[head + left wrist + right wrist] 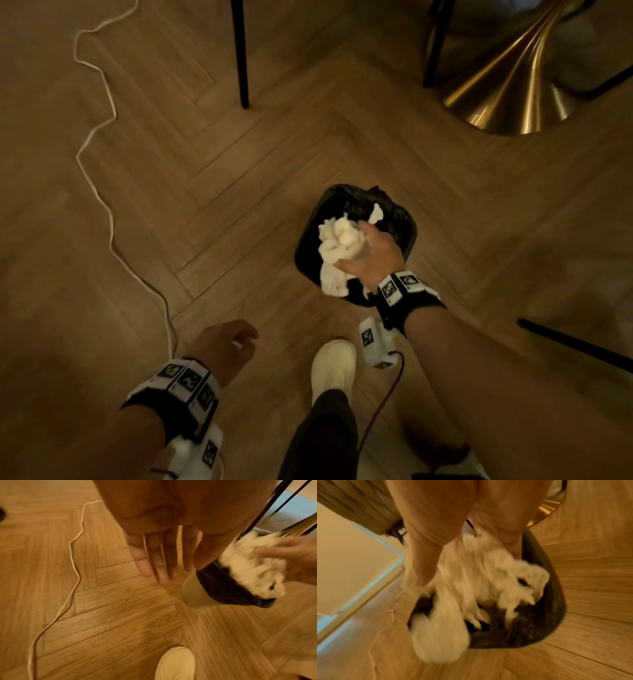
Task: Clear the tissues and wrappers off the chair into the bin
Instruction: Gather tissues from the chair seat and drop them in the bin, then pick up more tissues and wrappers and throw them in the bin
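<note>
1 blurry, perhaps tissue, wad (337, 240) in right hand (371, 255) grip above bin (407, 222); left hand (227, 342) slack.

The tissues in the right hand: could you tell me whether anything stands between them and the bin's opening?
Nothing visible does. The right hand grips the wad of tissues directly over the bin, whose black-lined mouth is open with no lid. The left hand hangs empty, off to the side.

Blurred tissues (476, 588) hide the right hand (373, 253) fingers and bin (407, 222) interior.
</note>
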Demonstrator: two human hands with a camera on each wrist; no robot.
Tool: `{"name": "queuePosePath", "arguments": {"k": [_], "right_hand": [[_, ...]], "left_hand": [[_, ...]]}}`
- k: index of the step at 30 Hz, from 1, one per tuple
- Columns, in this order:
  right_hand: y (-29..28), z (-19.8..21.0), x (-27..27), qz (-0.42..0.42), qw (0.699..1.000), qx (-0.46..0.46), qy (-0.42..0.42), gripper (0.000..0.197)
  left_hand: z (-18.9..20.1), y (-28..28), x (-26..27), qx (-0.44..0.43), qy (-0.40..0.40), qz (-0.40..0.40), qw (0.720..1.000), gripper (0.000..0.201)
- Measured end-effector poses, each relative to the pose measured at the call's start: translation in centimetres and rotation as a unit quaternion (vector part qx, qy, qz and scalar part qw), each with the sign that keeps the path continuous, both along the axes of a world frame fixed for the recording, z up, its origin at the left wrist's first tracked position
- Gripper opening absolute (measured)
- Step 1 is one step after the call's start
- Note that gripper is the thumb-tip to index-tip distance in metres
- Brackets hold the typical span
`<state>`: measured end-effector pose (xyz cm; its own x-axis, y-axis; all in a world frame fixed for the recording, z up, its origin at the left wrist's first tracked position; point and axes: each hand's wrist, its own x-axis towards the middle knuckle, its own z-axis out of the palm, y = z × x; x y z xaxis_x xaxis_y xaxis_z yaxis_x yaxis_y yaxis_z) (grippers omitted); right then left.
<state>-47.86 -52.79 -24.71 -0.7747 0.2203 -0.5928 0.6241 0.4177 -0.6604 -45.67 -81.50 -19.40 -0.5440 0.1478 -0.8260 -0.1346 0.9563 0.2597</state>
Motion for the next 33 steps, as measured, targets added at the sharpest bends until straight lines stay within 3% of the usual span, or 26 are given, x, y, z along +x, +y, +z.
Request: {"name": "queuePosePath", "arguments": {"k": [2, 5, 11, 15, 18, 20, 23, 25, 28, 31, 33], "right_hand": [[0.3, 0.0, 0.4, 0.034, 0.998, 0.001, -0.053, 0.077], [1.3, 3.0, 1.0, 0.033, 0.997, 0.015, -0.065, 0.05], [6.2, 14.1, 8.3, 0.043, 0.993, 0.02, -0.11, 0.021], [11.8, 23.4, 17.7, -0.027, 0.983, 0.037, -0.177, 0.012], [16.1, 30.6, 25.5, -0.101, 0.975, 0.018, -0.197, 0.028], [18.8, 34.8, 31.0, -0.136, 0.968, 0.031, -0.208, 0.015], [22.9, 39.1, 40.2, -0.258, 0.945, 0.056, -0.195, 0.011], [25.7, 41.3, 46.1, -0.315, 0.931, 0.061, -0.173, 0.013], [31.6, 43.4, 54.9, -0.395, 0.904, 0.067, -0.15, 0.022], [38.8, 42.9, 63.2, -0.452, 0.876, 0.075, -0.148, 0.01], [43.8, 41.3, 67.6, -0.472, 0.865, 0.084, -0.149, 0.012]], "left_hand": [[0.7, 0.7, 0.2, 0.007, 0.009, 0.008, 1.0, 0.015], [2.8, 2.5, 0.0, 0.016, 0.02, -0.007, 1.0, 0.016], [10.1, 8.2, -0.3, 0.071, 0.033, -0.071, 0.994, 0.01], [17.6, 13.8, 0.0, 0.085, -0.004, -0.13, 0.988, 0.009], [22.9, 18.8, 0.5, 0.067, -0.007, -0.189, 0.98, 0.021], [26.4, 23.3, 1.5, 0.051, -0.009, -0.236, 0.97, 0.017], [30.5, 31.3, 5.3, 0.045, 0.005, -0.308, 0.95, 0.011], [32.2, 36.2, 8.5, 0.048, 0.021, -0.352, 0.935, 0.008], [30.6, 43.7, 13.3, 0.067, 0.023, -0.382, 0.921, 0.005], [28.6, 51.1, 19.5, 0.087, 0.036, -0.437, 0.895, 0.035], [30.1, 57.6, 25.4, 0.087, 0.034, -0.486, 0.869, 0.036]]}}
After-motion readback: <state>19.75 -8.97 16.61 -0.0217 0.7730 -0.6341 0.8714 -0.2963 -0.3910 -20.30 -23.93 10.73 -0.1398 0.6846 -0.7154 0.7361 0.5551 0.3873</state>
